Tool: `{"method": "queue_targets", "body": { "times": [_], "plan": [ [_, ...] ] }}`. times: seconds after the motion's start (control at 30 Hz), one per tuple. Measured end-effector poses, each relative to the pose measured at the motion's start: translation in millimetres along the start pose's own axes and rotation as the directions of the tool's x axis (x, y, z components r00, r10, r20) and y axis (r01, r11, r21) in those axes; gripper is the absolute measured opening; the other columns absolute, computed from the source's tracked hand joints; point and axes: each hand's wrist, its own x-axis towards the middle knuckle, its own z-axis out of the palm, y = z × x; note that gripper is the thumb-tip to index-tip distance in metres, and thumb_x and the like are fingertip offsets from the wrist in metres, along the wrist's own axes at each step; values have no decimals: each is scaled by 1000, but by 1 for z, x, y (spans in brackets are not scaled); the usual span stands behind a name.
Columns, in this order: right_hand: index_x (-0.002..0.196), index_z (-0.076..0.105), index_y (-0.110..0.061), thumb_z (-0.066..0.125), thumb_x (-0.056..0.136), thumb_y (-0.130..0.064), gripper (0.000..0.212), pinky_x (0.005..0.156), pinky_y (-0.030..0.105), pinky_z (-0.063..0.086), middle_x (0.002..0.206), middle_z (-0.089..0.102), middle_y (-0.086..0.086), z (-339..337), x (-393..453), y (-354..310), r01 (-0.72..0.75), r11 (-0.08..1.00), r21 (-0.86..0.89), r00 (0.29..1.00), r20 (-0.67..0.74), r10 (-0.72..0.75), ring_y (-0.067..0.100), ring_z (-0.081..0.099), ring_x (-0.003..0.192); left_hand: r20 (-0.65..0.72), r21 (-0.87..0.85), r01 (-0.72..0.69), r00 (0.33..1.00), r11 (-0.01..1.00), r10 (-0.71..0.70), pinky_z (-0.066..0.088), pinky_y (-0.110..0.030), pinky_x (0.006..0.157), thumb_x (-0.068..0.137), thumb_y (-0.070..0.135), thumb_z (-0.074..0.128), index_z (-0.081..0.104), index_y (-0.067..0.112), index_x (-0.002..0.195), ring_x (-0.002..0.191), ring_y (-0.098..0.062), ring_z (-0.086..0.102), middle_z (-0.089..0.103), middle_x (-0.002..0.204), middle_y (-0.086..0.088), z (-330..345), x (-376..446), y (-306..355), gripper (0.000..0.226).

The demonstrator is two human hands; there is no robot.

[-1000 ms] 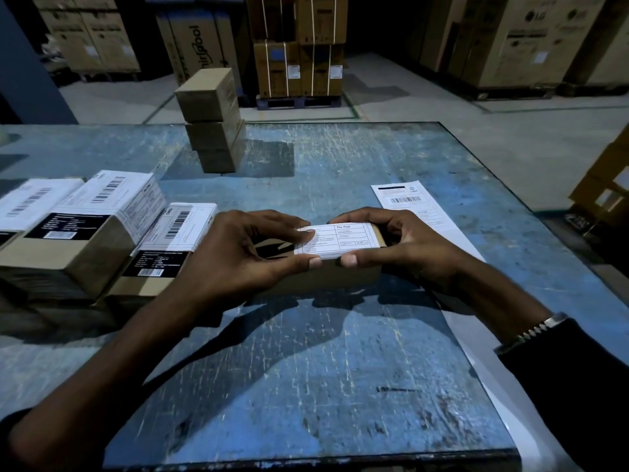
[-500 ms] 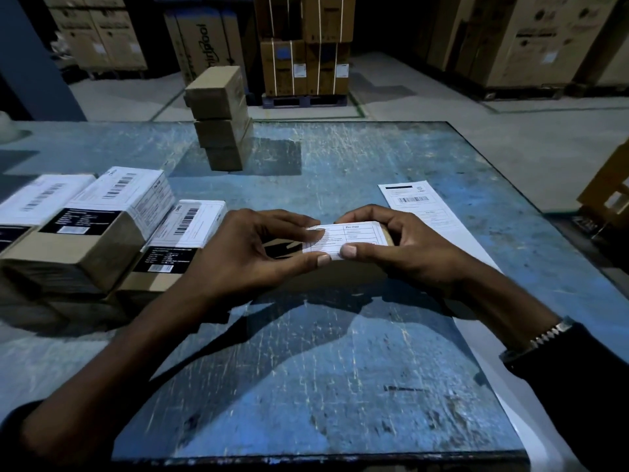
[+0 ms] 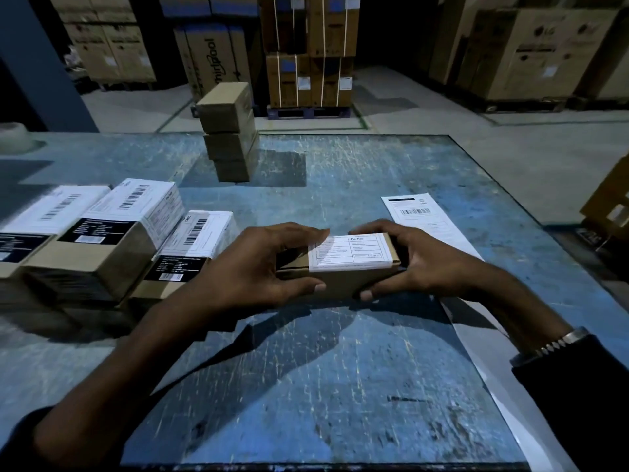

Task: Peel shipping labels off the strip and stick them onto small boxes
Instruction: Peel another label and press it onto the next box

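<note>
While gripped by both hands (image 3: 340, 264), rectangular cardboard box (image 3: 343, 281) under smooth white label (image 3: 350, 250).

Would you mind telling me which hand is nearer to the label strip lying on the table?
Right. The right hand lies just beside the label strip, holding the small box; the left hand grips the box's far end.

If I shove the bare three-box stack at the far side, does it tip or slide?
The three-box stack would probably tip: it is tall and narrow, and its boxes sit slightly offset. The boxes look small, likely light. The scratched blue table may drag at the bottom box.
</note>
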Motion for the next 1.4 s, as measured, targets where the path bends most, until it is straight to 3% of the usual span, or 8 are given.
{"method": "queue_targets", "body": {
  "times": [0.23, 0.33, 0.43, 0.63, 0.77, 0.97, 1.2, 1.4],
  "plan": [
    [118, 73, -24, 95, 73, -1, 55, 86, 15, 54, 116, 77, -14, 6, 0, 0, 276, 958, -83, 901, -325, -287, 6, 72, 113, -216, 255, -35, 972, 966, 92, 58, -43, 93, 86, 43, 80, 63, 20, 145, 121, -14, 64, 69, 134, 4, 9, -2, 7, 66],
    [122, 73, -23, 99, 72, -6, 58, 87, 27, 56, 130, 71, -6, 2, 2, 2, 351, 934, -63, 839, -423, -343, 17, 68, 124, -337, 251, 5, 938, 968, 82, 57, -44, 98, 91, 48, 77, 64, 22, 143, 123, -15, 63, 68, 136, 5, 10, -1, 9, 59],
    [121, 73, -25, 97, 71, -14, 56, 90, 47, 57, 142, 61, -2, -3, 1, 6, 375, 924, -74, 836, -404, -372, 22, 59, 139, -416, 78, 151, 903, 985, -106, 55, -26, 96, 95, 60, 70, 61, 29, 146, 126, 0, 56, 62, 141, 15, 7, 0, 13, 60],
    [122, 70, -10, 94, 74, -11, 53, 101, 56, 56, 140, 63, 10, 0, 1, 5, 458, 889, -20, 812, -397, -428, 27, 63, 133, -140, -28, 395, 908, 918, -395, 47, -31, 105, 74, 77, 69, 42, 43, 157, 131, -5, 50, 48, 158, 16, 6, 0, 14, 94],
    [121, 71, -16, 95, 73, -16, 53, 93, 55, 61, 140, 65, 7, 6, 0, 3, 455, 890, 21, 801, -445, -399, 27, 66, 130, -171, -147, 411, 885, 900, -433, 38, -7, 85, 77, 70, 75, 36, 44, 160, 120, 3, 53, 50, 140, 27, 12, 4, 16, 96],
    [120, 71, -16, 96, 72, -13, 54, 99, 43, 60, 139, 67, 7, 3, 0, 3, 446, 894, 51, 807, -456, -376, 24, 66, 129, -160, -160, 393, 895, 906, -417, 61, -41, 99, 63, 88, 75, 46, 52, 148, 117, 1, 65, 64, 142, 18, 9, 0, 5, 97],
    [140, 62, -27, 89, 74, 11, 80, 94, 33, 63, 129, 73, -7, -1, -4, -3, 283, 939, 198, 920, -333, -207, 19, 71, 120, -317, -177, 371, 856, 912, -409, 58, -28, 87, 49, 90, 80, 61, 43, 130, 103, 5, 66, 67, 123, 20, 8, 1, 6, 96],
    [150, 50, -51, 87, 80, 10, 100, 90, 28, 62, 132, 72, -19, 13, -4, -1, 163, 961, 222, 933, -352, -77, 5, 69, 119, -412, 50, 203, 896, 978, -165, 56, -25, 68, 61, 73, 90, 55, 33, 120, 91, 0, 64, 65, 112, 17, 6, -1, 13, 79]
  ]
}}
